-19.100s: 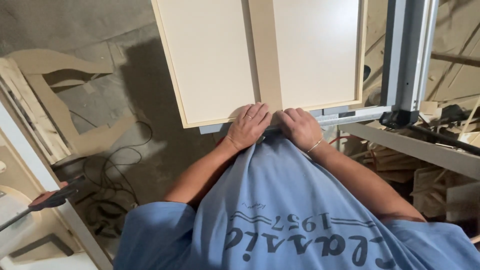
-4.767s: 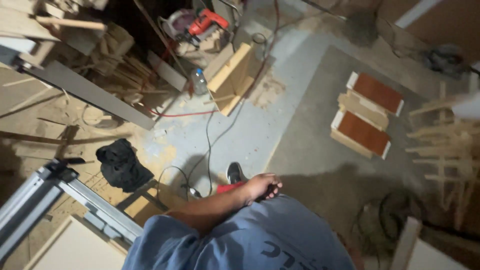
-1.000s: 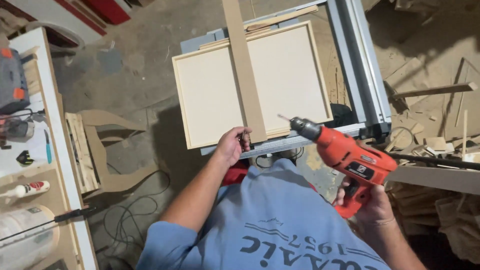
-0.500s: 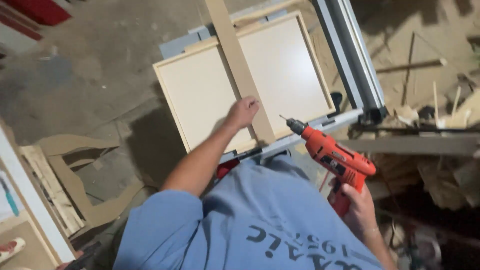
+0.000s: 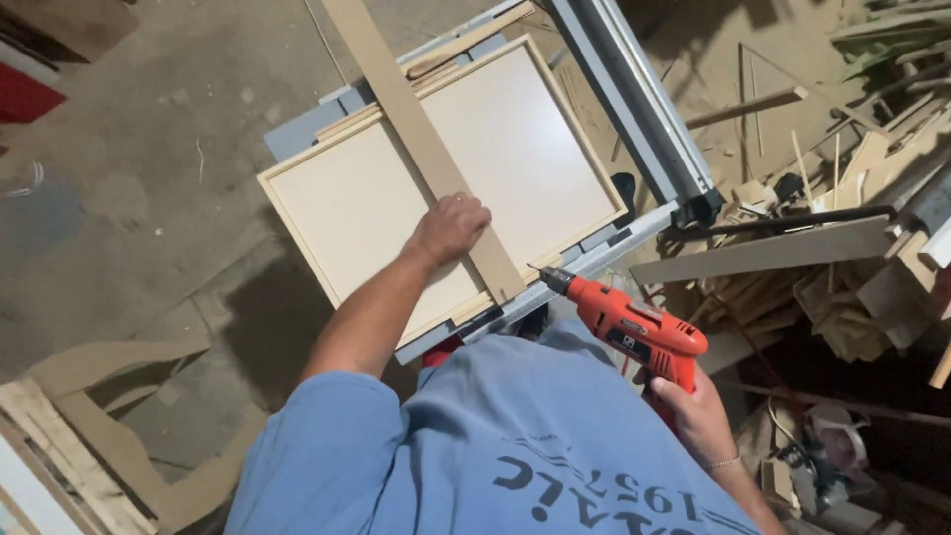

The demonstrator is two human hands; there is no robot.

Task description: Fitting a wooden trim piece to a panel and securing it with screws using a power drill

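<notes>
The left hand (image 5: 451, 226) presses flat on the stiff, light wooden strip (image 5: 416, 139) beneath it, while the right hand (image 5: 693, 411) grips the heavy red drill (image 5: 634, 327) by its handle.

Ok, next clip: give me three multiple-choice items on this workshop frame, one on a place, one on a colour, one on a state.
1. Where does the left hand rest?
A. on the wooden strip laid across the panel
B. on the floor
C. on the drill

2. What colour is the drill body?
A. blue
B. red-orange
C. green

3. What state is the right hand in?
A. open and empty
B. flat on the panel
C. shut on the drill's grip

Answers:
1 A, the hand lies on the strip where it crosses the framed panel.
2 B, the casing is red-orange with a dark chuck.
3 C, the fingers wrap the handle, with the bit pointing at the panel's near edge.
</notes>
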